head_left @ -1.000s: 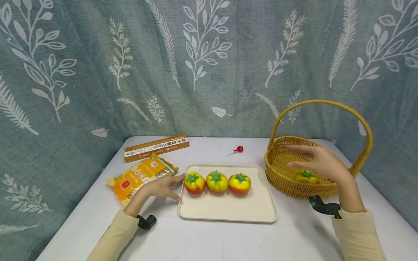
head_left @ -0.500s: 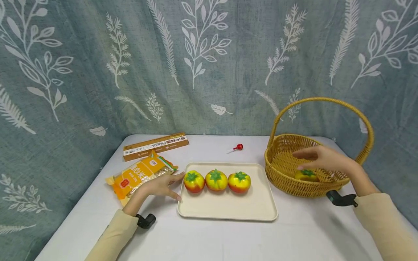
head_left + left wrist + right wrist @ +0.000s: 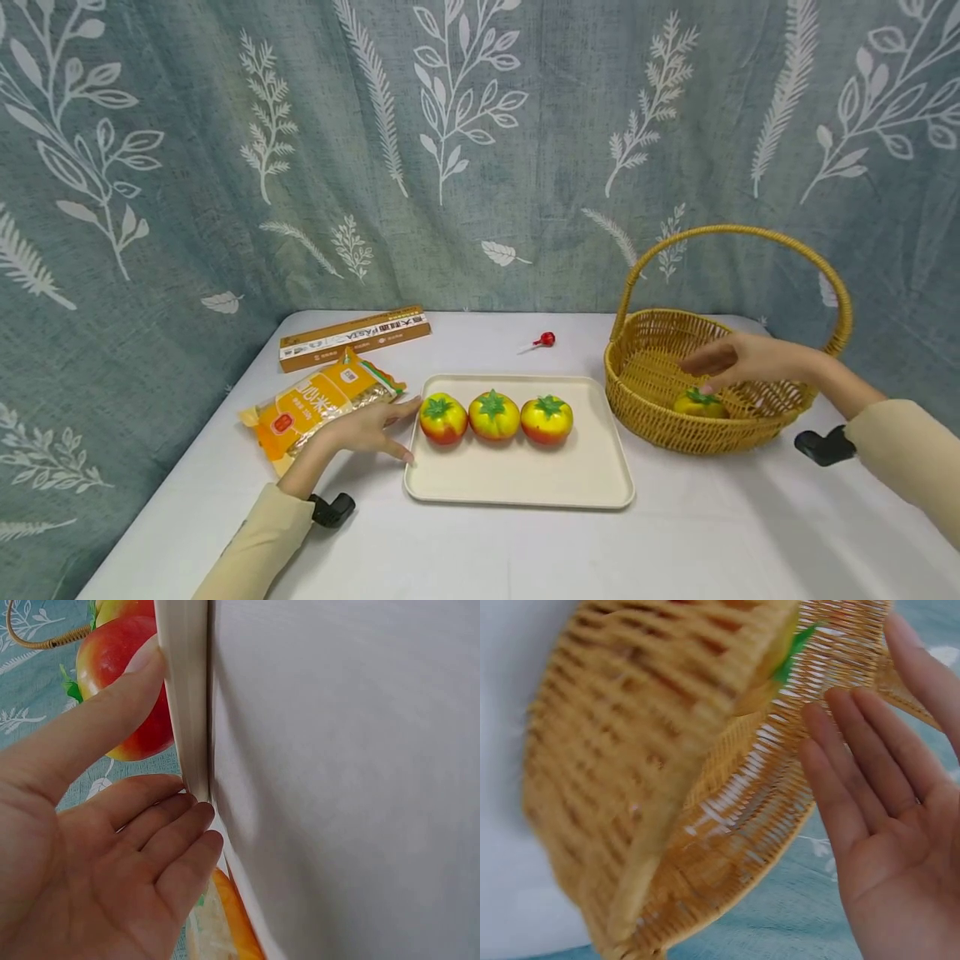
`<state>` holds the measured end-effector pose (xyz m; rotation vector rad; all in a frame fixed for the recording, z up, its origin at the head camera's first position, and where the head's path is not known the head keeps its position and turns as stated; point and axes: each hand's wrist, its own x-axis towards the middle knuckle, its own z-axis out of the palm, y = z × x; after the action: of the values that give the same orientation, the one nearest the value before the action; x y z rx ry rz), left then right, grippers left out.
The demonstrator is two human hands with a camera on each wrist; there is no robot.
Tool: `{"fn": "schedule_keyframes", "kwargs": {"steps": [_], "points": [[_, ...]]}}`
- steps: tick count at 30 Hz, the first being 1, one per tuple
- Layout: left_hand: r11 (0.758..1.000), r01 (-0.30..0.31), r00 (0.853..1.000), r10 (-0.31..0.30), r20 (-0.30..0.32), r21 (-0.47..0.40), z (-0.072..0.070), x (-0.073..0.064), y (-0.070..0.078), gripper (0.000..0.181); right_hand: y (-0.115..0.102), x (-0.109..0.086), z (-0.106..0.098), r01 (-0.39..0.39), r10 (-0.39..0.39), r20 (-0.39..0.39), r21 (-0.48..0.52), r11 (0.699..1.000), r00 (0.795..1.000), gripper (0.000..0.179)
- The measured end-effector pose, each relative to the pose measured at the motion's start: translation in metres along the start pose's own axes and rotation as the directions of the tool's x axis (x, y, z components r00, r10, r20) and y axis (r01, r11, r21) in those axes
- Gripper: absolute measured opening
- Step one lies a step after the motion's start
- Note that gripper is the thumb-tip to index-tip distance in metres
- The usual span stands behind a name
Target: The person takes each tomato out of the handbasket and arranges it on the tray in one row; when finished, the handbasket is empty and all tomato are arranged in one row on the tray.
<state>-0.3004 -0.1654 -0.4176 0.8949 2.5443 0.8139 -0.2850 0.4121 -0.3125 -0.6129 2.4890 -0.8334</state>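
Observation:
A row of 3 yellow-and-red tomatoes (image 3: 494, 416) with green leafy tops sits on a cream tray (image 3: 525, 485). At the tray's left edge is my left hand (image 3: 362, 431), thumb and fingers spread, holding nothing. In the left wrist view its thumb (image 3: 124, 701) and fingertips lie along the tray rim (image 3: 184, 690). My right hand (image 3: 761, 364) hovers over the wicker basket (image 3: 660, 419), fingers extended and thumb apart. Just below its thumb another tomato (image 3: 699, 406) lies in the basket, partly hidden by the basket wall. The right wrist view shows the palm bare.
An orange bag of grain (image 3: 322, 404) lies left of the tray, partly behind my left hand. Beyond it is a brown pasta box (image 3: 356, 337). A red lollipop (image 3: 547, 339) lies behind the tray. The basket's tall handle (image 3: 738, 229) arches over its opening.
My right hand has shifted slightly right and lower over the basket, its forearm swinging out to the right. The left hand stays at the tray's edge.

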Motion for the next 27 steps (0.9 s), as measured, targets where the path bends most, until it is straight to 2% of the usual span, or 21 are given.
{"fn": "schedule_keyframes", "kwargs": {"steps": [3,7,15,22,27], "points": [[1.0,-0.003,1.0,0.003,0.003,0.008,0.0,0.0,0.0,0.094,0.003,0.002,-0.001,0.017,-0.017,0.037,0.004,1.0,0.999,0.057],[1.0,-0.003,1.0,0.003,0.002,0.015,0.0,-0.001,0.0,0.094,0.009,0.005,-0.002,0.002,-0.003,0.071,0.021,1.0,0.997,0.058],[1.0,0.002,1.0,-0.002,-0.013,0.019,0.0,-0.001,-0.002,0.094,0.012,0.01,-0.001,-0.011,0.013,0.127,-0.013,1.0,0.992,0.06],[1.0,-0.019,1.0,0.019,0.005,-0.002,0.001,0.001,-0.001,0.092,0.01,0.012,0.003,-0.053,0.059,0.143,-0.045,0.998,0.988,0.061],[1.0,-0.023,1.0,0.023,0.005,0.001,0.001,0.0,-0.001,0.093,0.011,0.01,0.004,-0.02,0.029,0.152,-0.059,0.998,0.988,0.06]]}}
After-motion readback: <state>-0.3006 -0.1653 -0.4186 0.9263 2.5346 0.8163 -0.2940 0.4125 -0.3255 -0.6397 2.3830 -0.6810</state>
